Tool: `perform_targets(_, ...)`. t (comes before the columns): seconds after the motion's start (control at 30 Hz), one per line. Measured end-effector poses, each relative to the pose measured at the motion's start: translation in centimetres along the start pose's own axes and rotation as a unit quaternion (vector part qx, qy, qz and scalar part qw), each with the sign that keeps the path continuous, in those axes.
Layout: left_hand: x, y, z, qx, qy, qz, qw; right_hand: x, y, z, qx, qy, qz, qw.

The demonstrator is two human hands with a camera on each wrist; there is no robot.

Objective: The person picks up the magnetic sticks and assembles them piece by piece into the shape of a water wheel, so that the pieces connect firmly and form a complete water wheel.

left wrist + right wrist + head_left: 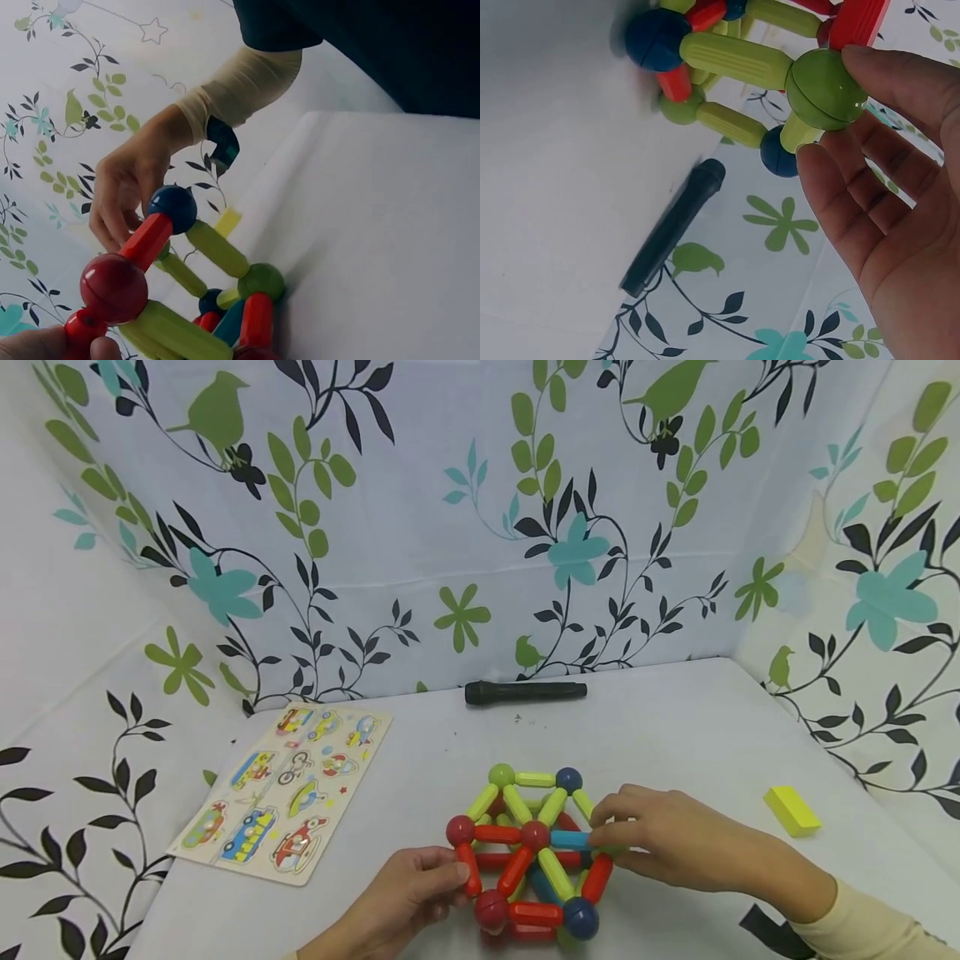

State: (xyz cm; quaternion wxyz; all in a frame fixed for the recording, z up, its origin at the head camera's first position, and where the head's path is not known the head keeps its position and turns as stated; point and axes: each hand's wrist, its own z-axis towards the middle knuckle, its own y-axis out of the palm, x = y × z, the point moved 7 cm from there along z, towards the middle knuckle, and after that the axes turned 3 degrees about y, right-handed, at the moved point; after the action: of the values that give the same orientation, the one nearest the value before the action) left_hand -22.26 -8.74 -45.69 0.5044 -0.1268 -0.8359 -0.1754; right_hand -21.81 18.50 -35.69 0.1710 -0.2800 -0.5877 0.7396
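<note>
A framework of magnetic building rods and balls stands on the white table, in red, yellow-green, blue and teal. My left hand pinches a red rod on its left side between thumb and fingers. On the opposite side, my right hand holds a green ball, with the thumb on one side and fingers on the other. A light blue rod runs from a red ball in the middle toward the right hand. The left wrist view shows a dark red ball close to the left fingertips.
A wooden picture puzzle board lies at the left of the table. The black microphone-shaped object lies near the back edge. At the right is a yellow block. A patterned cloth hangs behind.
</note>
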Motion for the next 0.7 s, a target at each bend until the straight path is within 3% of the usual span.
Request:
perform_targets(0.47,-0.15,0.50,0.44,0.014,0.015,-0.027,0.9994,-0.04,0.33,0.01,-0.010,0.010,0.007,1.000)
perform_targets(0.6,-0.29,0.22,0.53,0.026,0.022,0.006,0.9994,0.05,0.29,0.02,-0.008,0.010,0.005,1.000)
perform_targets(0.7,-0.10,-0.41,0.42,0.069,0.041,0.053,0.9954,0.06,0.27,0.00,-0.008,0.010,0.004,1.000)
